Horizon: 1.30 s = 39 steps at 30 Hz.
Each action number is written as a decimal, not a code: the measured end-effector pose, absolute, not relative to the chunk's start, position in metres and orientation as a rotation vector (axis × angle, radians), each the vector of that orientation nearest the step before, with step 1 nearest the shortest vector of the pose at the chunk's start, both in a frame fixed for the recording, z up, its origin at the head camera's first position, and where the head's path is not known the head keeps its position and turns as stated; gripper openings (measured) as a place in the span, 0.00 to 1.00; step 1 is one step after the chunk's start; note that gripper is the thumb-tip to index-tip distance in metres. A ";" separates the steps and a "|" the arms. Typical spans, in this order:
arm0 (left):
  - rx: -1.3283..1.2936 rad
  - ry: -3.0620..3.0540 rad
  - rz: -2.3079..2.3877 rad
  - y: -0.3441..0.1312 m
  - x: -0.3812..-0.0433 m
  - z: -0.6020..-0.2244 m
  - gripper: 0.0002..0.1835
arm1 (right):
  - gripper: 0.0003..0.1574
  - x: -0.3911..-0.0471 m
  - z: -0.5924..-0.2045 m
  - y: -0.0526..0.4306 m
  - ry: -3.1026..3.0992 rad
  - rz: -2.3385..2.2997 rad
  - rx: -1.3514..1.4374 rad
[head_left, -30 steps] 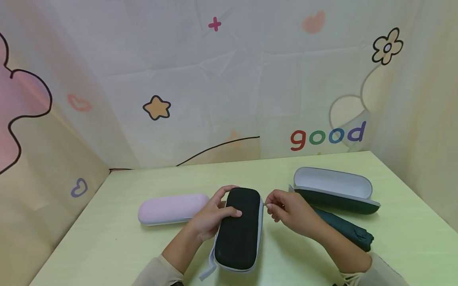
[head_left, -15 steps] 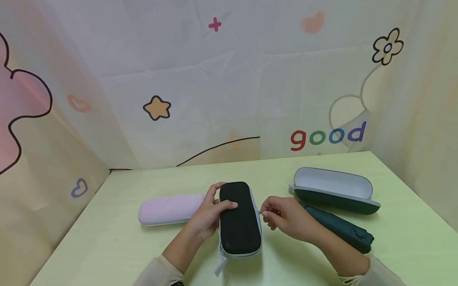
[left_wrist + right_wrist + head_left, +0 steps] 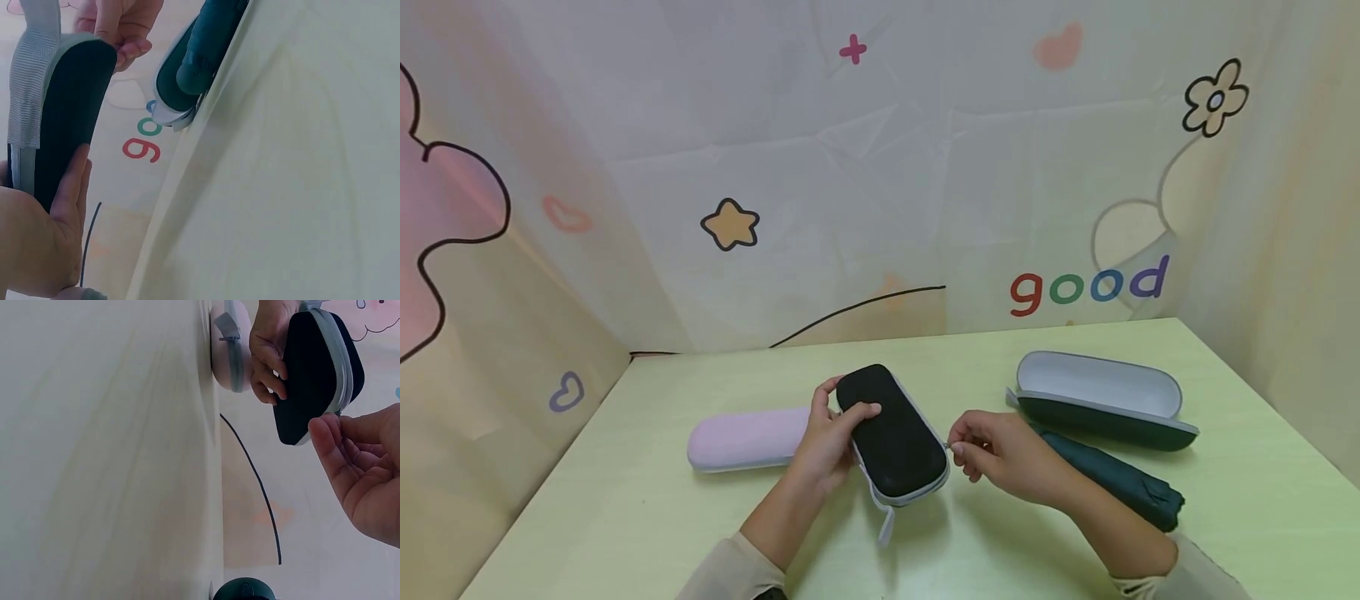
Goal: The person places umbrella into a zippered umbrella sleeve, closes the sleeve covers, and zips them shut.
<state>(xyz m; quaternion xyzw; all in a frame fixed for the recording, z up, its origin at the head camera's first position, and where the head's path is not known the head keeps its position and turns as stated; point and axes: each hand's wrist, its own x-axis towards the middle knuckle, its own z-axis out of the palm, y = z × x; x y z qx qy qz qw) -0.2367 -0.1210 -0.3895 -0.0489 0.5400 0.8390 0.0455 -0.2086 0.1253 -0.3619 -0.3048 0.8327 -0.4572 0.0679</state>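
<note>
My left hand (image 3: 829, 437) grips a black zippered case (image 3: 897, 442) by its left side, thumb laid across the top face. The case is raised over the table and tilted. A grey strap (image 3: 28, 87) dangles from its near end. At the right edge my right hand (image 3: 1011, 458) pinches the small zipper pull between thumb and fingertips, which mostly cover it. The right wrist view shows this pinch at the grey zipper band (image 3: 340, 362), whose two sides meet closely there. Inside the case nothing can be seen.
A closed pink case (image 3: 745, 442) lies left, partly behind the left hand. Back right, a dark green case (image 3: 1105, 421) stands open with its pale lining showing. A folded dark green umbrella (image 3: 1123, 479) lies before it, close to the right forearm. A printed curtain (image 3: 850, 183) hangs behind.
The left hand has shifted left and away, turning the black case so its near end swings right. The right hand's pinch has slid along the zipper toward the near end.
</note>
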 end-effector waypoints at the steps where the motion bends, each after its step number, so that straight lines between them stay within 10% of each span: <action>1: -0.157 1.643 2.586 -0.120 -0.237 -0.389 0.35 | 0.02 -0.208 -0.361 0.126 2.510 -1.381 -0.915; 28: -0.295 1.512 2.870 -0.114 -0.229 -0.380 0.38 | 0.02 -0.200 -0.352 0.126 2.513 -1.423 -1.007; 39: -0.140 1.376 2.832 -0.128 -0.235 -0.377 0.10 | 0.04 -0.205 -0.345 0.136 2.778 -1.468 -0.982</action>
